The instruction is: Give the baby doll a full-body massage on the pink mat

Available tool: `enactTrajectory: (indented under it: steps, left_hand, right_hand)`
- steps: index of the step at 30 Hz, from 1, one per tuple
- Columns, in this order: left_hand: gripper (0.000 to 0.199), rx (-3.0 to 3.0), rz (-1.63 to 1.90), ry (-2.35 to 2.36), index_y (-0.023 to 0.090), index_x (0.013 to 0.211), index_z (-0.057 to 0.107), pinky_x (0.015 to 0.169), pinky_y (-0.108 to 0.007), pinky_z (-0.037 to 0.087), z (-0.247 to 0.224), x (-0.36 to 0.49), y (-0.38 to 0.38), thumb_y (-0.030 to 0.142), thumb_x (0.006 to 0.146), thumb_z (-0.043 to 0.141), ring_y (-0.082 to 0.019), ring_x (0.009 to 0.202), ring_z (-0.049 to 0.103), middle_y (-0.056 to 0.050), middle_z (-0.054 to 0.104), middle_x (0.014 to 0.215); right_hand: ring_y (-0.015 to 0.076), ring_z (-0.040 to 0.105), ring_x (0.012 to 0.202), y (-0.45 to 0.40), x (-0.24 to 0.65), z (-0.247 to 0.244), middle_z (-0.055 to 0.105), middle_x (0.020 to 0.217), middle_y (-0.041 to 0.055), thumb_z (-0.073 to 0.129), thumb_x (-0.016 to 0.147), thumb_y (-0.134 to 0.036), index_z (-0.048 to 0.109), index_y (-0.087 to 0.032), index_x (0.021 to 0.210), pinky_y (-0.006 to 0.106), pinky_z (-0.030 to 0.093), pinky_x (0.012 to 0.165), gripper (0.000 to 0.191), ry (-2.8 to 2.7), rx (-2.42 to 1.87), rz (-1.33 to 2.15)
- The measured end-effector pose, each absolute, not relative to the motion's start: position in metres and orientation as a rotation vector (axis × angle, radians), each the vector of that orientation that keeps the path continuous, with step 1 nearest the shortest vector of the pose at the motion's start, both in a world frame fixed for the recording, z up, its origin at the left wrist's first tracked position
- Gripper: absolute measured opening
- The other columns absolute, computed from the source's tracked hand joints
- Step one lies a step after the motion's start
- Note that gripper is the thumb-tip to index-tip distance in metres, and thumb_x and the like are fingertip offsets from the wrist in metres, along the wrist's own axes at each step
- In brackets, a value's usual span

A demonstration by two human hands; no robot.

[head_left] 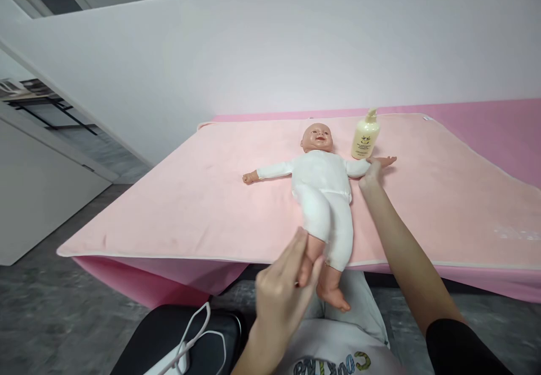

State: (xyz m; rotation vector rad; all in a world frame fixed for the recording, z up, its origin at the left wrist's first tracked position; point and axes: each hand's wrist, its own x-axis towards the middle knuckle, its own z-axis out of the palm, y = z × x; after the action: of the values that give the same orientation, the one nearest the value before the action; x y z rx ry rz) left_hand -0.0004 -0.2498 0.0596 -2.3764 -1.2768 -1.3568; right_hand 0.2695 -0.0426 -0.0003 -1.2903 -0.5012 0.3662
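Currently, both hands are engaged with the baby doll (322, 169), which lies face up on the pale pink blanket (181, 195). Clock positions are referenced to the doll's torso as seen in the head view, with 12 o'clock at the far side.

Doll: the head (318, 137) is at 12 o'clock. One arm extends to 9 o'clock, the other to 3 o'clock. The legs run toward 6 o'clock; the free foot (333, 290) projects past the near edge of the blanket.

Left hand (276, 288): positioned at 7 o'clock. The fingers (292, 254) lie close together along the outer side of one lower leg, with the thumb on the opposite side, clamping the bare leg and foot between them. The held leg overlaps the other leg in this view.

Right hand (372, 173): positioned at 3 o'clock, closed on the doll's forearm near the white cuff. Most of its fingers are hidden; their spacing cannot be told.

Surroundings: a pale yellow pump bottle (364, 138) stands upright on the blanket between 1 and 2 o'clock, just beside the held arm. A deeper pink cover (490, 133) shows beneath the blanket at 2 o'clock. The white wall (270, 54) rises at 12 o'clock. Toward 8 o'clock, beyond the blanket's near edge, a white cable (192, 338) rests over a black surface (143, 335).
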Motion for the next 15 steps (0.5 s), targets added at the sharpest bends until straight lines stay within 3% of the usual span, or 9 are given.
enactTrajectory:
  steps: [4, 11, 15]
  left_hand:
    - [0.044, -2.216, -1.412, -1.477, 0.022, 0.119, 0.061, 0.079, -0.026, 0.055, 0.084, -0.011, -0.222, 0.027, 0.076, 0.069, -0.020, 0.086, 0.070, -0.006, 0.071, 0.108]
    - [0.037, -2.401, -1.161, -1.781, 0.018, 0.116, 0.062, 0.069, -0.028, 0.052, 0.066, 0.021, -0.137, 0.026, 0.080, 0.060, -0.023, 0.087, 0.069, -0.009, 0.071, 0.104]
    - [0.039, -2.320, -1.307, -1.715, 0.020, 0.118, 0.062, 0.072, -0.026, 0.053, 0.069, 0.008, -0.172, 0.030, 0.080, 0.062, -0.020, 0.084, 0.069, -0.007, 0.072, 0.102]
  right_hand:
    - [0.0223, 0.048, 0.121, -0.054, 0.244, 0.012, 0.040, 0.138, 0.0112, 0.047, 0.074, -0.026, 0.021, -0.023, 0.141, 0.043, 0.044, 0.097, 0.072, -0.560, -1.310, 0.237]
    - [0.0256, 0.054, 0.107, -0.077, 0.205, 0.032, 0.062, 0.110, 0.0100, 0.045, 0.067, -0.010, 0.052, -0.020, 0.125, 0.045, 0.038, 0.099, 0.059, -1.700, -1.314, 0.082]
    - [0.0224, 0.050, 0.114, -0.072, 0.213, 0.029, 0.057, 0.123, 0.0070, 0.046, 0.068, -0.012, 0.046, -0.023, 0.129, 0.042, 0.038, 0.101, 0.061, -1.375, -1.305, 0.137]
